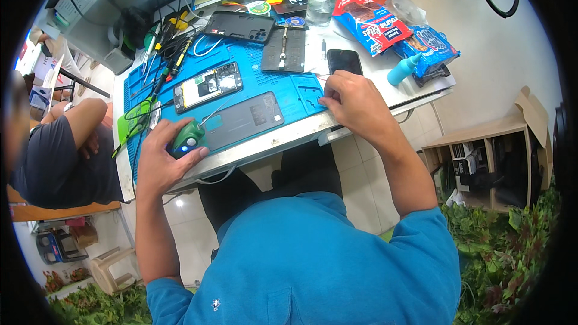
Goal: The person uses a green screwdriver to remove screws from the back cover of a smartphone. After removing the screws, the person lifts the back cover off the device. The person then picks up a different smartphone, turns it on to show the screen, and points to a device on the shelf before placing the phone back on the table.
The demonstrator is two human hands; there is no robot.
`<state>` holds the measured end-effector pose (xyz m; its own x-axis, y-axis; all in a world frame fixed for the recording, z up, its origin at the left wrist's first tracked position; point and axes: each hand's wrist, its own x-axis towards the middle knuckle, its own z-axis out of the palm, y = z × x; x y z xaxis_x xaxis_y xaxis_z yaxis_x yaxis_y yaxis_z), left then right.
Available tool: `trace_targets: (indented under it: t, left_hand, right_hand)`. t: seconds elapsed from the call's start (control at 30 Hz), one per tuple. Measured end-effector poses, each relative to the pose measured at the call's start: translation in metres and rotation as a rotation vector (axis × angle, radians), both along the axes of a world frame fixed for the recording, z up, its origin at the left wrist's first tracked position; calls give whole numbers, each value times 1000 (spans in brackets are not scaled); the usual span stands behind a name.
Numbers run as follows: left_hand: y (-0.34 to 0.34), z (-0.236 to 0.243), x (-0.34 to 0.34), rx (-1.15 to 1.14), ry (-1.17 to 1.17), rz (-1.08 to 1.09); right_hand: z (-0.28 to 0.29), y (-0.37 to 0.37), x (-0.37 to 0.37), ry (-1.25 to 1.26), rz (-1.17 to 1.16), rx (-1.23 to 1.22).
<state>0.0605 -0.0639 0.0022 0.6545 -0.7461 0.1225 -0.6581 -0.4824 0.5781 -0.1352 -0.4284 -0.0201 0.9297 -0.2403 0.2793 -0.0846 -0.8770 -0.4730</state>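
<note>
My left hand (158, 159) is wrapped round a green electric screwdriver (191, 135) at the table's front edge. Its thin shaft points up and right, over a grey phone back cover (253, 118) lying on the blue work mat (256, 78). Beyond the cover lies an opened phone (208, 87) with its battery and inner parts showing. My right hand (356, 99) is closed in a pinch at the right edge of the mat's small parts tray (310, 91), where small dark bits lie. Whatever is between those fingertips is hidden.
Behind my right hand lie a dark phone (344, 62), a teal bottle (403, 70) and snack packets (373, 27). A glass of water (322, 6) stands at the back near a phone case (239, 26). Cables and tools crowd the left. A seated person (66, 150) is at far left.
</note>
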Motion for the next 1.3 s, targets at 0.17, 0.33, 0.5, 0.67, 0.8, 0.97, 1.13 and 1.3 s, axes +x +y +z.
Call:
trace_targets:
  t: [0.17,0.33,0.5,0.67,0.8,0.97,1.13,1.3]
  left_hand:
    - [-10,-10,6,77,15,13]
    - [-16,-4,10,183,30,26]
    - [-19,-6,20,218,55,5]
    - [-23,-8,21,160,36,-46]
    - [-26,-9,31,262,34,-97]
    - [-36,1,30,269,21,-113]
    - [-28,1,22,224,248,-82]
    - [-10,-10,1,82,121,-29]
  right_hand:
    - [-4,37,-10,-79,82,171]
    - [-19,94,-19,20,243,494]
    - [-36,129,-13,76,204,816]
    - [-31,134,-7,207,158,967]
    - [-42,138,-10,194,151,1098]
    - [-55,141,-14,155,148,1200]
    - [-60,145,-12,83,138,1219]
    - [-41,147,-12,182,104,1229]
